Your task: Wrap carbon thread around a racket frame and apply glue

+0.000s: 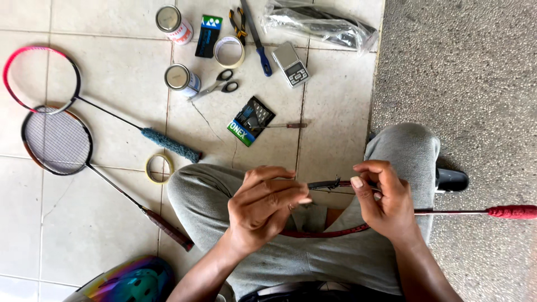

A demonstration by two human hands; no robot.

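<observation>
A dark red badminton racket [330, 183] lies across my lap. Its thin shaft runs right to a red grip [512, 212] over the rough grey floor. My left hand [263, 207] pinches the racket's frame at its left side, fingers closed tight. My right hand [383, 198] grips the frame a little further right, thumb on top. Between my hands a short dark stretch of frame shows, with bits of string sticking out. The lower red curve of the frame [324, 232] rests on my grey trousers.
On the tiles lie two other rackets [56, 140] [39, 78], two tins [182, 79], tape rolls [158, 168], scissors [221, 84], pliers [239, 25], a blue-handled tool [263, 59], a small scale [291, 64], a string packet [250, 120], an awl [285, 126], a plastic bag [319, 25]. A shiny helmet [131, 282] sits bottom left.
</observation>
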